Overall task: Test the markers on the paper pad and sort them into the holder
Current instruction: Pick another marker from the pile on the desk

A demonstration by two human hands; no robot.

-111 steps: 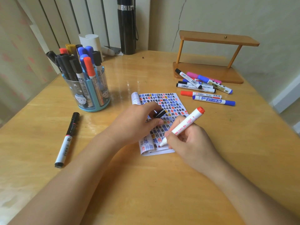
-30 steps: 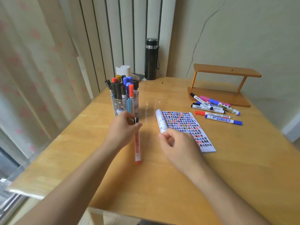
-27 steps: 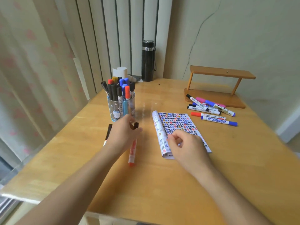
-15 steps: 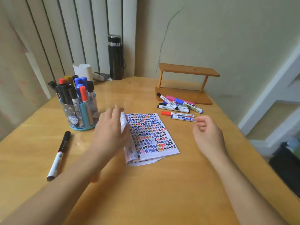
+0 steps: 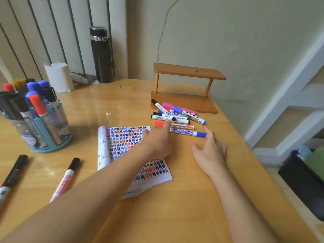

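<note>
Two arms show, both bare from the fingertips back to the lower edge of the view. The left hand (image 5: 157, 142) and the right hand (image 5: 210, 151) have bare fingers (image 5: 209, 136) and bare wrists. Behind the wrists, the left forearm (image 5: 87, 199) and the right forearm (image 5: 245, 207) are smooth and slender, widening steadily away from the fingertips. The fingers are slim and tapered. Their nails are too blurred to make out. Faint tendon ridges cross the back of the right hand.
</note>
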